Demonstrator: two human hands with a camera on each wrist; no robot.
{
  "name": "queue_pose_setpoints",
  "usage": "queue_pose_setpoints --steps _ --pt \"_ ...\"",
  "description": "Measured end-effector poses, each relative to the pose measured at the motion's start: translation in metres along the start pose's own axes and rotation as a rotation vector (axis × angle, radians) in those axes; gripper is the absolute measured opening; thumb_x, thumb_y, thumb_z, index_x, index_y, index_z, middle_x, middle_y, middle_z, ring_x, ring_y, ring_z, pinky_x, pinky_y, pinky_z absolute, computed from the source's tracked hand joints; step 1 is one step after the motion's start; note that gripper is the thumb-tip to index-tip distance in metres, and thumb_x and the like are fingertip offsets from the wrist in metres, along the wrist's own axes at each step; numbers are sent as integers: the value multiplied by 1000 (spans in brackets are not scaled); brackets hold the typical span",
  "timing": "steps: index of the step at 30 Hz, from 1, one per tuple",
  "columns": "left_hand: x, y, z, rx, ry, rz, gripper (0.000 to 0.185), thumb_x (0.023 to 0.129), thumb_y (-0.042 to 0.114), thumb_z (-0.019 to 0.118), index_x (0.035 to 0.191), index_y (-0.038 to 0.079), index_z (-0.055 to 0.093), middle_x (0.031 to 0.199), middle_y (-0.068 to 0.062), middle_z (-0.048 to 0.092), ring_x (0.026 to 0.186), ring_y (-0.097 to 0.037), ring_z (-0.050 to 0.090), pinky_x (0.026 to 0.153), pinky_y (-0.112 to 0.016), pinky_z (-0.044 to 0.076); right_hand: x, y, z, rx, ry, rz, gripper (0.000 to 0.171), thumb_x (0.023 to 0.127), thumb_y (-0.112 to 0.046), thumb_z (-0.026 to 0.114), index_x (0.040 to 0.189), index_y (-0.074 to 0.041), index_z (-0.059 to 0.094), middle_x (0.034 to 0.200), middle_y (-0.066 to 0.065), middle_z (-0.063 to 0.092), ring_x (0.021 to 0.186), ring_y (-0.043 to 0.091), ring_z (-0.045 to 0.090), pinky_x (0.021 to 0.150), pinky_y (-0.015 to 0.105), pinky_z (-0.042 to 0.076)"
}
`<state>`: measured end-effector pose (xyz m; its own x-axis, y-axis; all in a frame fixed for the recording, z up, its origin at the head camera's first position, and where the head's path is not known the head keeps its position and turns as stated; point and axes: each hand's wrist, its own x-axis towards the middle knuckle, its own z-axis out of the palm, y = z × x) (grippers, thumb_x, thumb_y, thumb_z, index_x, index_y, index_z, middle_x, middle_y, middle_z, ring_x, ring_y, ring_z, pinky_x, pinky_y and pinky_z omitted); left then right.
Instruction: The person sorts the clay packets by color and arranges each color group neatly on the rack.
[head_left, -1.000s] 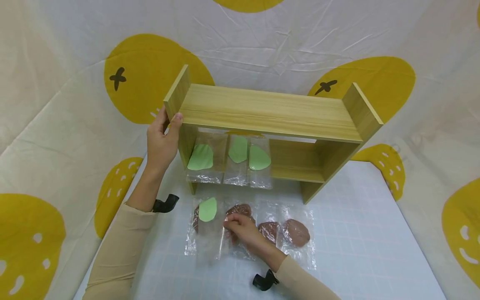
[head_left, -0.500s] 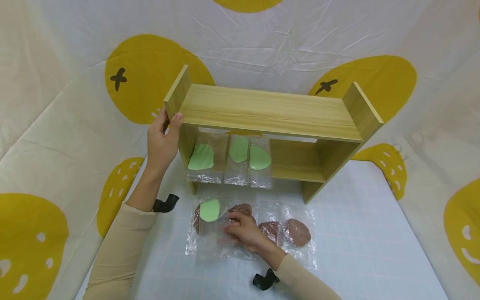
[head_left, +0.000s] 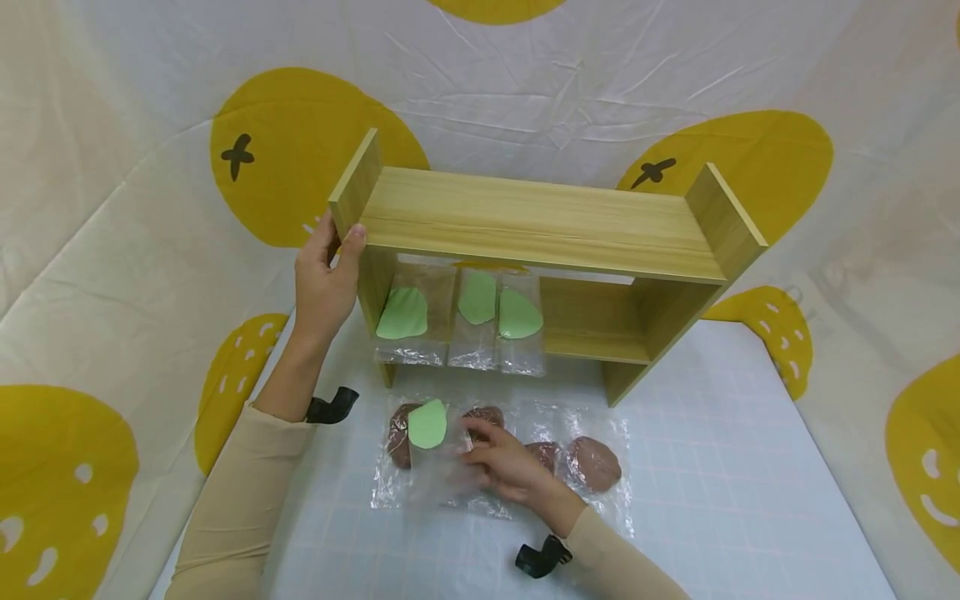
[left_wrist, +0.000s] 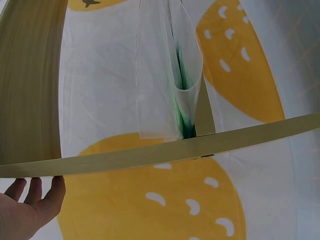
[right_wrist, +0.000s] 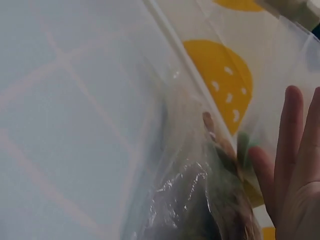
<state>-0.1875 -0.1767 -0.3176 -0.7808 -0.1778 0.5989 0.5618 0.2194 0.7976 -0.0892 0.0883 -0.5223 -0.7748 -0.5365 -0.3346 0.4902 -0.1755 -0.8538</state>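
Note:
My left hand (head_left: 324, 287) grips the left side panel of a light wooden shelf (head_left: 547, 223), thumb in front and fingers behind. In the left wrist view, its fingertips (left_wrist: 57, 186) show at the panel's edge. Over the table, my right hand (head_left: 513, 468) pinches the right side of a clear plastic bag with a flat green piece (head_left: 427, 425) in it. This bag is blurred and overlaps clear bags with brown round pieces (head_left: 595, 464). Three clear bags with green pieces (head_left: 477, 298) lie side by side on the shelf's lower board, their ends hanging over its front edge.
The shelf's right side panel (head_left: 723, 208) stands up above its top board. White cloth with yellow printed shapes (head_left: 300, 150) hangs behind and around the table. A pale checked cloth (head_left: 720, 467) covers the tabletop. A black fitting (head_left: 542, 557) sits at each wrist.
My right hand has shifted a little to the right, and the bag with the green piece has moved right with it, uncovering more of the leftmost brown piece. My left hand stays on the shelf.

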Motion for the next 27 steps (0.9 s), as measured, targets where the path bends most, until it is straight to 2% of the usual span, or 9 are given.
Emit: queue_pose_setpoints --steps 4,6,10,13,17,22,24,27 --pt "0 -1 0 9 -5 -2 42 103 21 59 144 13 56 133 -7 62 121 -20 55 98 -35 47 -10 -7 -10 -24 -52 -9 66 92 11 57 152 -1 34 76 -3 56 53 3 43 47 16 38" --pt "0 -1 0 9 -7 -4 42 103 22 58 144 14 56 133 -7 62 121 -20 55 97 -35 47 -15 -10 -14 -39 -84 -27 66 92 10 57 152 0 34 86 1 64 60 4 51 51 17 43" --pt "0 -1 0 15 -5 -12 43 103 23 58 145 16 55 134 -6 61 121 -20 55 97 -35 47 -25 -21 -18 -49 -139 -77 65 91 11 57 151 3 34 115 15 68 89 11 64 72 21 52" --pt "0 -1 -1 19 -2 -11 43 103 21 58 145 15 55 133 -7 61 121 -20 55 97 -36 47 -32 -29 -18 -34 -167 -89 66 90 14 56 151 5 33 123 19 65 104 16 64 82 24 53" --pt "0 0 0 15 2 -1 43 103 17 58 145 12 54 133 -8 62 120 -20 55 97 -36 47 -41 -39 -16 -17 -209 -101 67 90 16 55 151 7 29 126 21 63 108 18 64 85 26 53" --pt "0 -1 0 10 4 2 43 102 16 58 145 11 54 133 -8 62 120 -20 55 95 -34 48 -55 -53 -12 -6 -287 -157 66 91 17 52 151 9 27 134 27 56 116 24 61 92 31 51" --pt "1 -1 0 11 4 -5 42 103 18 58 144 11 55 132 -9 62 120 -20 55 94 -33 48 -60 -60 -11 20 -345 -183 64 92 18 49 151 7 29 133 25 57 111 22 63 88 30 53" --pt "1 -2 0 7 1 -12 41 103 22 58 143 12 56 132 -8 62 120 -21 55 94 -33 49 -69 -71 -11 59 -412 -206 61 94 18 45 151 0 32 125 17 63 96 15 66 76 26 56"
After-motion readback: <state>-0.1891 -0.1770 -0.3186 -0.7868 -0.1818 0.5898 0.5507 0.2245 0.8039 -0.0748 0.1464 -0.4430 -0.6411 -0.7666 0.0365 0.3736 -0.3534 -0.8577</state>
